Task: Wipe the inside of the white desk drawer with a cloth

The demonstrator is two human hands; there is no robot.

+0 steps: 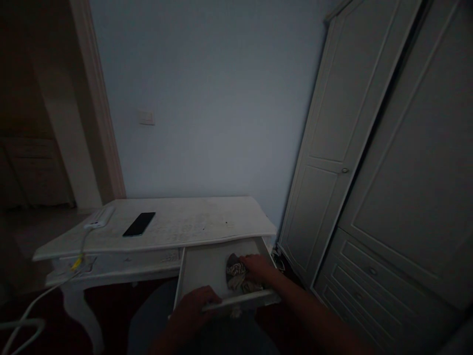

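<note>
A white drawer is pulled out from the right side of the desk. My left hand grips the left part of its front edge, fingers curled over the top. Inside the drawer, toward its right side, lies a crumpled bundle of patterned cloth, grey and brownish. My right hand reaches over the drawer's right side and has its fingers closed at the bundle's upper right; the fingertips are partly hidden in the dim light.
On the white desk lie a dark phone and a white power strip, its cable hanging off the left. A white wardrobe stands to the right. A light switch is on the blue wall.
</note>
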